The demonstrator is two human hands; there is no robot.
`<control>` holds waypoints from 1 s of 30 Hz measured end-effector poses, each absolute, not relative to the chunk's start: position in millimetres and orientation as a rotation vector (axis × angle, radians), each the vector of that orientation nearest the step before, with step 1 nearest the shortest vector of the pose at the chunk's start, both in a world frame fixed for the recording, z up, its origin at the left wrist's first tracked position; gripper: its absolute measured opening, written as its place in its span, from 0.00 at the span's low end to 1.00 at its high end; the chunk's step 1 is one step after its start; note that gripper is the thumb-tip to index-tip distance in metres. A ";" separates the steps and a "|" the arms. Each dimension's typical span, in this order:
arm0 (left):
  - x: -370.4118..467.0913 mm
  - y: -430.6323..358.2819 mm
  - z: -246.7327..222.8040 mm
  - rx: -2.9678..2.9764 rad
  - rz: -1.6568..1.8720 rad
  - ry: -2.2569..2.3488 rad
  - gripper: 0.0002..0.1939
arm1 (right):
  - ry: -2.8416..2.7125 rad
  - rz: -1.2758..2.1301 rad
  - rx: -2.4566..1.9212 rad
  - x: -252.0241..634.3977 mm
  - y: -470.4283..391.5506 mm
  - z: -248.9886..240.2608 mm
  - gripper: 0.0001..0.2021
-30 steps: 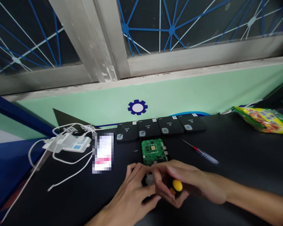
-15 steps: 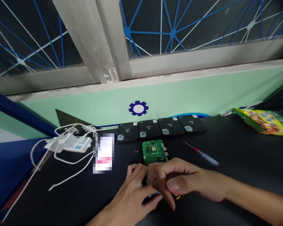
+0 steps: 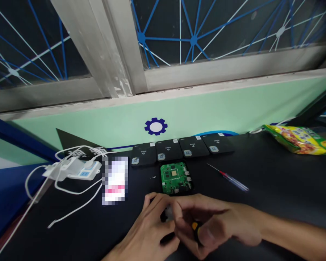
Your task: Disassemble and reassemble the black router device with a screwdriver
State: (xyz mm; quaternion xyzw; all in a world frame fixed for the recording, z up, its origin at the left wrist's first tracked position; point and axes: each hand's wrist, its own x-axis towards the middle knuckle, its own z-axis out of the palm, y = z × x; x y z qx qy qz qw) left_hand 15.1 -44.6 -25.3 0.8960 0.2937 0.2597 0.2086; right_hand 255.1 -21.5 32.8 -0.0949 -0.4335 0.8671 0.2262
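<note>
My left hand (image 3: 152, 226) is low in the middle, its fingers bent over a small dark and greyish part (image 3: 167, 214) that they mostly hide. Against its fingertips sits my right hand (image 3: 206, 224), curled closed around a small black-and-yellow object (image 3: 196, 229). Only a bit of that object shows between thumb and fingers, so its kind is unclear. Just beyond both hands, a green circuit board (image 3: 175, 177) lies flat in a black tray-like casing, with metal ports along its right side. Farther right rests a screwdriver (image 3: 233, 180) with a clear handle and a red collar.
Several black square cases (image 3: 167, 150) line the wall. Tiny screw-like bits (image 3: 153, 177) lie left of the board. A blurred phone-like screen (image 3: 115, 181), a white power strip (image 3: 84, 170) with loose cables, and a yellow-green snack bag (image 3: 301, 139) are on the black table.
My right hand has closed further and come slightly nearer, showing more of the black-and-yellow object. My left hand stays in nearly the same place. The whole view has shifted a little.
</note>
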 end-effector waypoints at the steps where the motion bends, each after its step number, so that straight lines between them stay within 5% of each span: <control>1: 15.8 -44.3 -26.0 2.506 0.727 0.795 0.09 | -1.193 2.371 -0.235 254.2 -20.8 34.1 0.14; 4: 18.1 -43.3 -25.9 2.529 0.747 0.782 0.09 | -1.312 2.236 -0.187 251.8 -17.0 43.5 0.11; 9: 17.2 -42.2 -27.6 2.524 0.840 0.752 0.07 | -1.516 2.015 -0.197 251.0 -10.9 57.7 0.21; 21: 12.6 -42.1 -30.7 2.662 0.710 0.790 0.08 | -1.333 2.197 -0.326 253.3 -19.1 42.3 0.27; 30: 16.3 -43.1 -25.4 2.600 0.833 0.775 0.10 | -1.126 2.337 -0.278 252.4 -19.8 33.5 0.12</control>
